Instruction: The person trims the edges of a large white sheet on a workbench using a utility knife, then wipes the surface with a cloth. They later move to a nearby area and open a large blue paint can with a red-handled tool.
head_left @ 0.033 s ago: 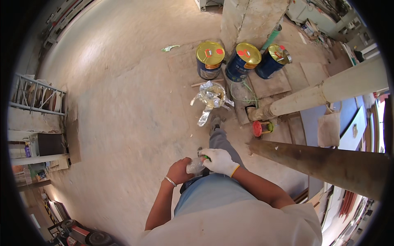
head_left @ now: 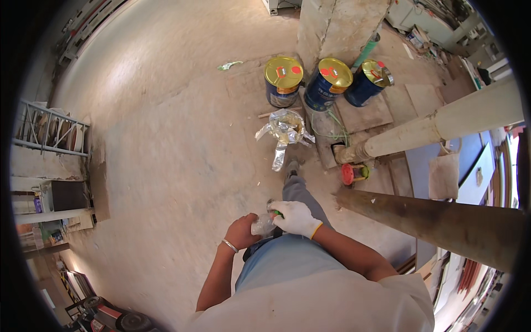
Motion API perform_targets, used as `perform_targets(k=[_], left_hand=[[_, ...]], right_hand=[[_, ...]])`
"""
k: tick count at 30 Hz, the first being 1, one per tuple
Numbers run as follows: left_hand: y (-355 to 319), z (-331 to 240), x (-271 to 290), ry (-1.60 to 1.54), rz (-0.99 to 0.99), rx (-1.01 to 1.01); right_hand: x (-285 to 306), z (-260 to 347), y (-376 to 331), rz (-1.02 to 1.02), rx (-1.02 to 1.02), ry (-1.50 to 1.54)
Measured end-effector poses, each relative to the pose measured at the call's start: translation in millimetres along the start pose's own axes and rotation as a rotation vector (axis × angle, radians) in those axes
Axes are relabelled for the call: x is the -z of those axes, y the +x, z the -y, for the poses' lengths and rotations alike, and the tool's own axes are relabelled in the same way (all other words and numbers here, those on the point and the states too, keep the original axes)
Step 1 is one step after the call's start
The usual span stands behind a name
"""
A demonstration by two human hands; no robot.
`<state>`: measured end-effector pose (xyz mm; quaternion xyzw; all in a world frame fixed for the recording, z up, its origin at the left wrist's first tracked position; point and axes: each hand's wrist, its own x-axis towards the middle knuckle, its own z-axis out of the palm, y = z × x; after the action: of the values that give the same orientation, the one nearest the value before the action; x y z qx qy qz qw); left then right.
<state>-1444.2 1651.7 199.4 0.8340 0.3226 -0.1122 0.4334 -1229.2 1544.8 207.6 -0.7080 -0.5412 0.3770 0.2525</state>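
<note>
Close to my waist, a clear plastic bottle (head_left: 262, 224) lies between my hands. Bare but for a bracelet at the wrist, my left hand (head_left: 242, 231) is wrapped round one end of it. My right hand (head_left: 297, 218), in a white glove with a yellow cuff, is closed at the other end, where a small green piece that looks like a cap (head_left: 277, 213) shows by the fingers. The gloved fingertips are partly hidden. Beyond my feet, crumpled silver foil (head_left: 286, 126) sits on the floor, its torn flaps spread outward.
Three dark blue cans, the left (head_left: 282, 88), middle (head_left: 326, 91) and right one (head_left: 362, 88), stand by a pillar (head_left: 340, 27). A red-and-green stool (head_left: 348, 174) is at right, near a white pipe (head_left: 431, 124) and a brown beam (head_left: 420, 221). A rack (head_left: 52, 130) stands at left.
The view has shifted very slightly, so the foil and stool sit a touch lower in it. Both hands keep the same hold on the bottle.
</note>
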Motion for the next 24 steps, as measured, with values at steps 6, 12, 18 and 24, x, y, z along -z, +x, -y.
perform_targets(k=[6, 12, 18, 24], left_hand=[[38.9, -10.9, 12.9, 0.059, 0.000, 0.063], [111.0, -54.3, 22.6, 0.151, -0.031, -0.023], [177.4, -112.0, 16.5, 0.229, -0.028, -0.164], [191.9, -127.8, 5.8, 0.264, -0.015, -0.179]], right_hand=[[37.4, -9.7, 33.6, 0.123, -0.028, -0.012], [90.5, -51.8, 50.4, -0.038, -0.054, 0.023], [131.0, -112.6, 32.4, -0.207, -0.104, 0.125], [149.5, -119.7, 23.6, -0.186, -0.239, 0.217]])
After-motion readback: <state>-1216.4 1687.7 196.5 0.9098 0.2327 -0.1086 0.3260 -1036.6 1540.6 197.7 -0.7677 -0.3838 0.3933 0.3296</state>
